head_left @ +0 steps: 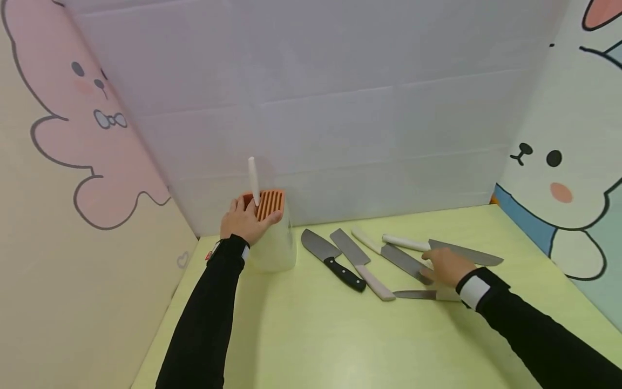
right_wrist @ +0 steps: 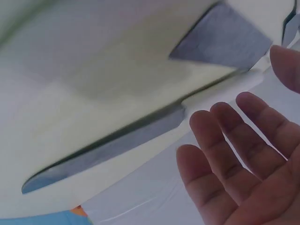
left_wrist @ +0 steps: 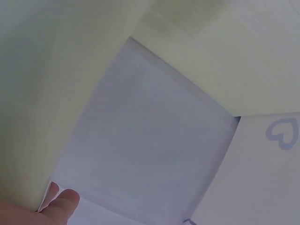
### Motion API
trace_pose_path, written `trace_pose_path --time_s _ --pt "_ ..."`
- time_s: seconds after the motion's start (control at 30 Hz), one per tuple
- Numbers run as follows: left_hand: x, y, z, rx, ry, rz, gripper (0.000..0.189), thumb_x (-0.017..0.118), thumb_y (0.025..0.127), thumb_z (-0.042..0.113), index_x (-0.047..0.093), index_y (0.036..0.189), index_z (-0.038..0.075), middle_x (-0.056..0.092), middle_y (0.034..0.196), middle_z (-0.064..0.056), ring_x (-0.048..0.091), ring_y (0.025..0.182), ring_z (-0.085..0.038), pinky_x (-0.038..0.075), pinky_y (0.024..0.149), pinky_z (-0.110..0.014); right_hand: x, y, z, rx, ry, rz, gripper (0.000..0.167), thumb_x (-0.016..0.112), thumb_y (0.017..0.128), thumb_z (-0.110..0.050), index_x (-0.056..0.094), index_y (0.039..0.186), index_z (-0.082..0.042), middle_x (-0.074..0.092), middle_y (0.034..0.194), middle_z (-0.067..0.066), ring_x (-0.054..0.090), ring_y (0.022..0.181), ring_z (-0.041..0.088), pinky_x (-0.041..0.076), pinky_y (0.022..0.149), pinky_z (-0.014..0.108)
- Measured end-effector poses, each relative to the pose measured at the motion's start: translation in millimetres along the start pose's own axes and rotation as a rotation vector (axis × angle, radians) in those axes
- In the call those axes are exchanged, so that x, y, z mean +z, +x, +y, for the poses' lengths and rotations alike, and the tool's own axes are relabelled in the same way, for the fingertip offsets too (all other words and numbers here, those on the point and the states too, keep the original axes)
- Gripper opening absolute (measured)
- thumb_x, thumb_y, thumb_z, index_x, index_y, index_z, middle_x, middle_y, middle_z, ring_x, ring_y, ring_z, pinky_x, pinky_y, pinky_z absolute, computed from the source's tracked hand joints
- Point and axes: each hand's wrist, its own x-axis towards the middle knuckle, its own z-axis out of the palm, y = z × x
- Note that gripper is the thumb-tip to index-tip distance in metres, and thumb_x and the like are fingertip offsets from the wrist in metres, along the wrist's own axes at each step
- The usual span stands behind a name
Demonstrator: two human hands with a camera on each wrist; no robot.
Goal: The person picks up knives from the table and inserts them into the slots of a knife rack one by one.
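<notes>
My left hand (head_left: 245,222) grips the top of a knife block (head_left: 273,251), its thumb and fingers spread around the rim. The block has a pale body and an orange slotted top; one white-handled knife (head_left: 254,181) stands upright in it. Fingertips (left_wrist: 63,206) show beside the block in the left wrist view. My right hand (head_left: 447,266) hovers over the knives at right, holding nothing, fingers loosely bent. Nearest it are a long white-handled knife (head_left: 466,252), a broad-bladed knife (head_left: 404,261) and a small knife (head_left: 415,294), whose handle is partly hidden under the hand.
Left of these, a black-handled knife (head_left: 346,274) and a cleaver with a pale handle (head_left: 373,281) lie on the yellow table (head_left: 320,346). A white back wall (head_left: 340,135) and printed side panels (head_left: 573,227) enclose the table.
</notes>
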Motion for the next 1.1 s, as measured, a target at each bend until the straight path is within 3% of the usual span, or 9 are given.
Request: trace_pose_path --time_s 0.17,0.3,0.47,0.6,0.83,1.1 --pt "0.1 -1.1 -0.6 -0.01 0.014 -0.009 0.093 0.053 0.092 0.075 0.051 0.149 0.002 0.038 0.156 -0.025 0.037 0.14 -0.042 0.046 0.1 -0.059 -8.0 19.7 18.1 0.041 -0.081 0.017 0.032 0.076 0.091 -0.016 0.07 0.112 0.007 0.072 0.103 0.025 0.071 0.084 0.038 0.059 0.071 0.052" --pt "-2.2 -2.2 1.5 -0.024 0.022 -0.035 0.094 0.051 0.093 0.075 0.045 0.154 0.004 0.033 0.159 -0.027 0.031 0.147 -0.042 0.044 0.105 -0.059 -5.9 34.5 29.1 0.021 -0.11 0.021 0.029 0.076 0.09 -0.013 0.071 0.11 0.007 0.073 0.103 0.025 0.071 0.085 0.039 0.059 0.073 0.052" --pt "-6.4 -2.5 6.1 -0.035 0.034 -0.046 0.092 0.054 0.094 0.072 0.044 0.155 0.004 0.032 0.16 -0.028 0.03 0.148 -0.042 0.043 0.105 -0.059 3.0 51.9 29.9 -0.01 -0.137 0.025 0.033 0.079 0.086 -0.007 0.069 0.114 0.007 0.072 0.106 0.026 0.07 0.094 0.043 0.058 0.079 0.053" --pt "-9.5 -3.0 8.4 -0.053 0.027 -0.066 0.092 0.054 0.094 0.072 0.043 0.155 0.005 0.031 0.161 -0.027 0.028 0.149 -0.041 0.041 0.107 -0.059 11.7 62.0 29.4 -0.033 -0.18 0.03 0.028 0.08 0.084 -0.002 0.068 0.109 0.004 0.073 0.097 0.022 0.071 0.086 0.04 0.058 0.073 0.051" --pt "-4.0 -1.6 6.9 -0.038 0.021 -0.04 0.095 0.051 0.092 0.076 0.042 0.157 0.007 0.032 0.161 -0.027 0.029 0.149 -0.041 0.042 0.107 -0.058 20.0 65.8 37.4 -0.045 -0.261 0.064 0.015 0.08 0.085 0.0 0.066 0.09 -0.003 0.069 0.076 0.013 0.069 0.07 0.033 0.056 0.059 0.048" --pt "-1.0 0.4 1.8 -0.038 0.007 -0.009 0.092 0.053 0.091 0.076 0.049 0.152 0.007 0.036 0.158 -0.026 0.033 0.146 -0.039 0.044 0.103 -0.058 14.9 66.5 36.0 -0.104 -0.311 0.043 0.017 0.078 0.085 0.002 0.062 0.087 -0.004 0.066 0.073 0.011 0.067 0.065 0.031 0.055 0.056 0.047"
